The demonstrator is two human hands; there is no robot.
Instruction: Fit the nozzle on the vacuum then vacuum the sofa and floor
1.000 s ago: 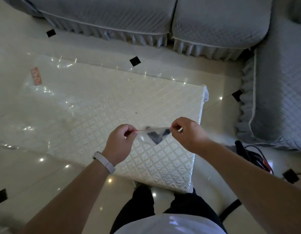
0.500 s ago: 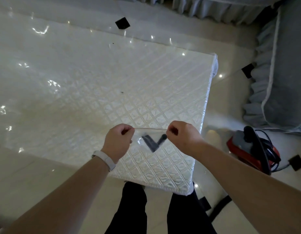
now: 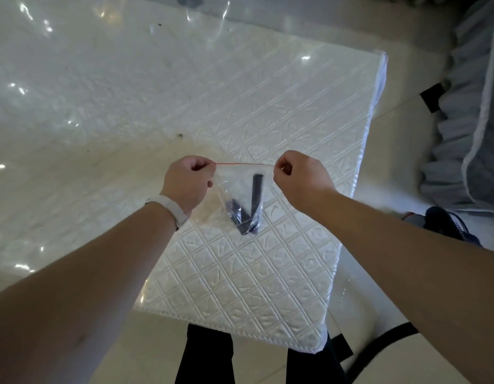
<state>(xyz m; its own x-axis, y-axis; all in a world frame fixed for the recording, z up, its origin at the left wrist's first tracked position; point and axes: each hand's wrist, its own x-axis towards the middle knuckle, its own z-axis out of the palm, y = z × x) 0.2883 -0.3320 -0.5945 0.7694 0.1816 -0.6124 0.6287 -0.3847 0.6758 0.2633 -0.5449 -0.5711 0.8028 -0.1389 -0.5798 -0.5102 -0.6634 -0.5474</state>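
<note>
A small clear zip bag [image 3: 240, 189] with a red seal line hangs between my hands above the white quilted mat [image 3: 268, 112]. Inside it lie two dark nozzle pieces [image 3: 250, 206], one long and narrow, one shorter, forming a V. My left hand [image 3: 189, 181], with a white wristband, pinches the bag's top left corner. My right hand [image 3: 298, 176] pinches the top right corner. The seal is stretched taut between them. The vacuum [image 3: 445, 221] shows only as a dark handle at the right, behind my right forearm.
The grey quilted sofa [image 3: 473, 128] with a ruffled skirt stands at the right. Glossy cream floor tiles [image 3: 401, 101] with black corner squares surround the mat. A black hose or strap [image 3: 378, 347] curves on the floor at the lower right. My dark trouser legs [image 3: 207, 356] are below.
The view has tilted down and closer to the mat. Both hands keep hold of the bag's top corners, and the nozzle pieces hang lower and clearer in the bag.
</note>
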